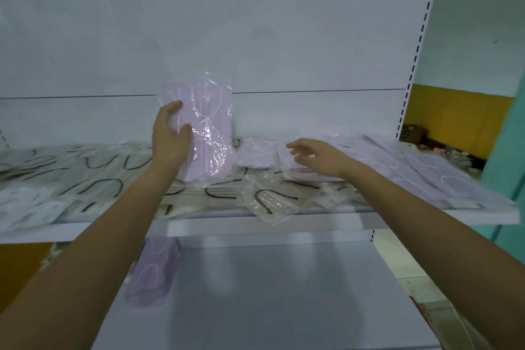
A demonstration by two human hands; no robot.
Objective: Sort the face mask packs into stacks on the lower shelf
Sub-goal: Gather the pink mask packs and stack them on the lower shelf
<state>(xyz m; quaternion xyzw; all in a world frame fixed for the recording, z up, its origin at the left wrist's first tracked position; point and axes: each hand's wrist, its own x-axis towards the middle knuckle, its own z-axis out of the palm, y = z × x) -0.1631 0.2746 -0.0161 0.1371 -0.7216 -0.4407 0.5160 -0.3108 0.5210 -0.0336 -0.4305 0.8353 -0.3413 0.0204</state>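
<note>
My left hand (170, 133) grips a lilac face mask pack (207, 128) in clear plastic, held upright above the upper shelf (369, 220). My right hand (315, 155) hovers with fingers spread over another lilac pack (287, 162) lying on that shelf; whether it touches is unclear. More lilac packs (426, 170) lie spread at the shelf's right. Cream packs with black ear loops (93, 182) cover the left and middle. On the lower shelf (284, 293), a stack of lilac packs (154, 273) sits at the left.
White packs (25, 204) lie at the upper shelf's far left. One cream pack (270, 204) overhangs the front edge. A white back panel (255, 37) rises behind. A slotted upright (412, 71) bounds the right side, with a teal wall beyond.
</note>
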